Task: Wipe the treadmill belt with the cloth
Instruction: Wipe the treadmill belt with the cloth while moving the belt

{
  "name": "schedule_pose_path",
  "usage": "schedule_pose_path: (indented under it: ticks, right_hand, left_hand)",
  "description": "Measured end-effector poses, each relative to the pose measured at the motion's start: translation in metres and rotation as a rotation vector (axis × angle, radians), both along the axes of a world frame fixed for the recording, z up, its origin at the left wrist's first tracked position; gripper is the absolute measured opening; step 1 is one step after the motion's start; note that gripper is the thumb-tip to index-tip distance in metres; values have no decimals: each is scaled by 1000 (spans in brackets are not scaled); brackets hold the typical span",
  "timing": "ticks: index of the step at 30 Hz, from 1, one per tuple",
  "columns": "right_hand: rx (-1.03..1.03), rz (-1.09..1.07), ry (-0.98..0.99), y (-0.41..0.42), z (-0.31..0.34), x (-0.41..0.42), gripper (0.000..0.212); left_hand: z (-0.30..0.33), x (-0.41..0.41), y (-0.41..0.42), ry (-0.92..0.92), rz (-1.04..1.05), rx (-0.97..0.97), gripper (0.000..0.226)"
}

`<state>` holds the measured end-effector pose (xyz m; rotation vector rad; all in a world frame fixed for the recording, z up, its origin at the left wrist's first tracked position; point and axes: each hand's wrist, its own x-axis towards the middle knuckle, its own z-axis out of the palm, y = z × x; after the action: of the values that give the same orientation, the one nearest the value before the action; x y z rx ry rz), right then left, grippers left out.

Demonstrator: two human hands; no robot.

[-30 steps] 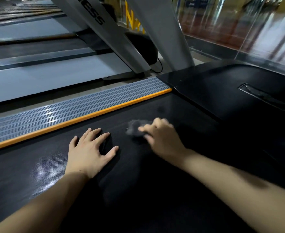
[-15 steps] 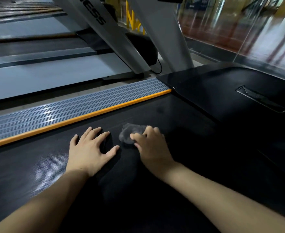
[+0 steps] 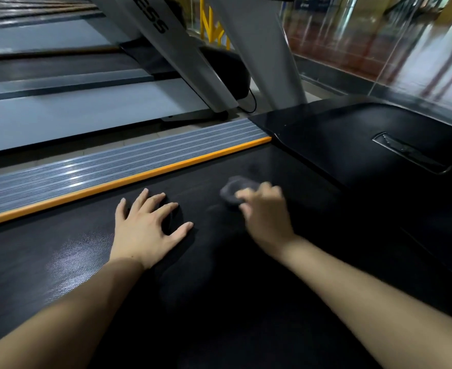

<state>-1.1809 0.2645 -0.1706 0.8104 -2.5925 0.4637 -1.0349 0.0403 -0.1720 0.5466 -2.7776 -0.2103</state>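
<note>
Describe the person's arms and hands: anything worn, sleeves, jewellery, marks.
Both forearms are bare up to the frame edge, with no sleeves in view. The left hand shows no ring, watch, glove or marking. The right hand is motion-blurred; no glove or wristband shows on it.

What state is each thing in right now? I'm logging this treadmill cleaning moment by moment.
Black textured treadmill belt: bare, both hands on it.
Small grey crumpled cloth: bunched, lying on the belt, held under the right hand's fingers.
Right hand: blurred, fingers curled over the cloth.
Left hand: flat on the belt, fingers spread.
Orange edge strip: uncovered, untouched.
Black motor cover: closed, untouched.
</note>
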Motion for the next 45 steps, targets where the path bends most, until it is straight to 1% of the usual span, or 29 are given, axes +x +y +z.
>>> schedule_pose_path:
  ticks: [2, 3, 4, 5, 6, 7, 10, 12, 13, 15, 17, 20, 21, 22, 23, 24, 25, 27, 28, 30, 34, 36, 39, 42, 45]
  right_hand:
    - [0, 185, -47, -9, 0, 34, 27]
    - [-3, 260, -54, -7, 3, 36, 27]
    - [-2, 302, -42, 0, 5, 28, 27]
    - [9, 296, -13, 8, 6, 13, 26]
    - [20, 243, 30, 20, 5, -9, 26]
    - [17, 137, 73, 36, 5, -37, 25]
    - [34, -241, -17, 81, 14, -101, 26]
    - [19, -374, -42, 88, 16, -107, 25]
    - [17, -393, -40, 82, 16, -98, 23]
    - [-6, -304, -21, 60, 10, -67, 22]
    - [-38, -94, -5, 34, 2, -26, 22]
    - [45, 249, -69, 12, 5, 30, 25]
    - [59, 321, -73, 14, 8, 36, 26]
    - [67, 348, -38, 19, 11, 33, 26]
    - [69, 331, 18, 28, 12, 21, 25]
    - [61, 268, 62, 41, 11, 2, 24]
    - [36, 161, 105, 56, 11, -23, 22]
    - [33, -88, 60, 90, 16, -67, 24]
    - [33, -171, 20, 103, 18, -81, 26]
    - [38, -225, -19, 115, 17, -89, 28]
    - [54, -214, -101, 101, 19, -71, 25]
    - [34, -164, -111, 85, 16, -51, 23]
    - [-28, 45, -81, 50, 6, -2, 23]
    - [97, 232, -129, 23, 14, 43, 27]
    - [115, 309, -141, 27, 18, 45, 30]
  left_hand:
    - [0, 2, 0, -5, -24, -44, 68]
    - [2, 2, 0, -14, -36, -68, 67]
    - [4, 3, 0, -28, -44, -77, 67]
    - [6, 2, 1, -40, -48, -68, 68]
    - [9, 2, 3, -53, -50, -49, 68]
    - [12, 2, 6, -69, -53, -34, 68]
    - [15, 7, 21, -99, -64, -12, 66]
    - [16, 12, 33, -89, -67, 15, 66]
    - [16, 14, 39, -90, -70, 21, 67]
    - [19, 15, 47, -113, -77, 15, 69]
    - [23, 16, 55, -137, -87, 15, 70]
    - [27, 20, 68, -201, -85, 15, 70]
    - [29, 21, 72, -229, -85, 17, 69]
    - [31, 22, 75, -255, -85, 27, 70]
    - [33, 24, 78, -278, -85, 44, 73]
    - [35, 25, 80, -299, -84, 63, 78]
    - [37, 25, 81, -324, -80, 84, 84]
    - [40, 25, 85, -379, -69, 131, 95]
    - [41, 25, 87, -399, -64, 149, 99]
    - [40, 25, 90, -416, -52, 174, 102]
    - [34, 25, 92, -439, -37, 178, 100]
    - [33, 25, 92, -448, -29, 173, 100]
    - [33, 24, 92, -467, -25, 154, 99]
    - [33, 25, 95, -473, -23, 109, 97]
    - [33, 27, 98, -487, -22, 58, 95]
